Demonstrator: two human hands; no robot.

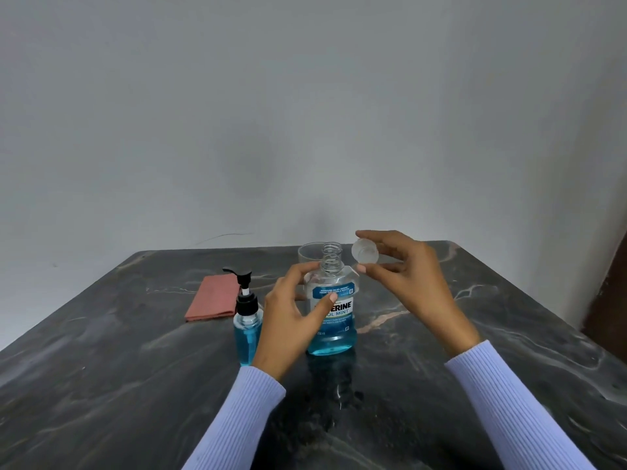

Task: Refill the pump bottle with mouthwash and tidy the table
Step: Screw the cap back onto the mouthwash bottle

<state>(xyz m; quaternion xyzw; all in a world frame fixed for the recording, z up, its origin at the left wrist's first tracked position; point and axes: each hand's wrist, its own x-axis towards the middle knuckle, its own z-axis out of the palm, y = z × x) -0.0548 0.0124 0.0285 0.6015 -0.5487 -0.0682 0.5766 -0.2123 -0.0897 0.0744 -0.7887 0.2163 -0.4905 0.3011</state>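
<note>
At centre frame my left hand (291, 313) grips the mouthwash bottle (334, 310), upright on the dark tabletop (135, 368), its threaded neck uncapped. My right hand (403, 276) pinches the clear cap (365, 252) just right of the neck. The pump bottle (247, 320) stands left of it, near a folded pink cloth (213, 296); a glass (308, 254) sits behind.

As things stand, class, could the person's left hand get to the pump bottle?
Probably yes. The left hand grips the mouthwash bottle, and the pump bottle stands right beside it with nothing between. It would have to let go first.
</note>
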